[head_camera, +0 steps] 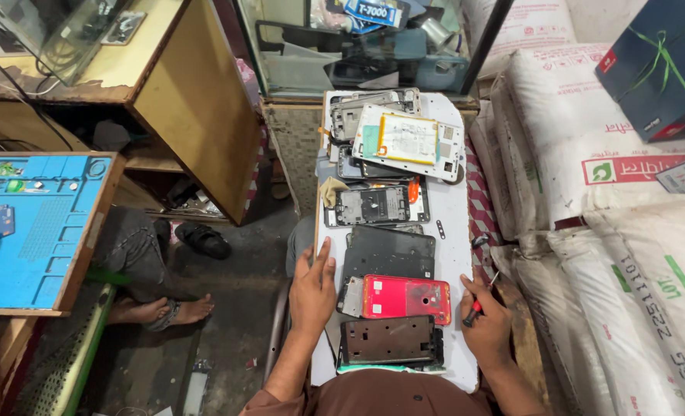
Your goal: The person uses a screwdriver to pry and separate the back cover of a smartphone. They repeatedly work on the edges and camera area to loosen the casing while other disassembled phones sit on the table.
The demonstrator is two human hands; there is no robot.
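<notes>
The red phone back cover (405, 298) is lying flat on the narrow white bench (454, 216), its long axis running crosswise from the left hand (314, 291) toward the right hand (485, 330). The left hand is resting open, fingers stretched forward, on the bench's left edge just beside the cover. The right hand is curling around a small red-handled screwdriver (479, 299) whose tip is pointing up and away, near the cover's right end. A dark phone frame (390, 340) is sitting just nearer the body, a black panel (388, 253) just beyond the cover, and farther along more frames (373, 205) and an opened white phone with its battery showing (408, 142) are crowding the bench. White sacks (589, 154) are pressing in along the right side.
</notes>
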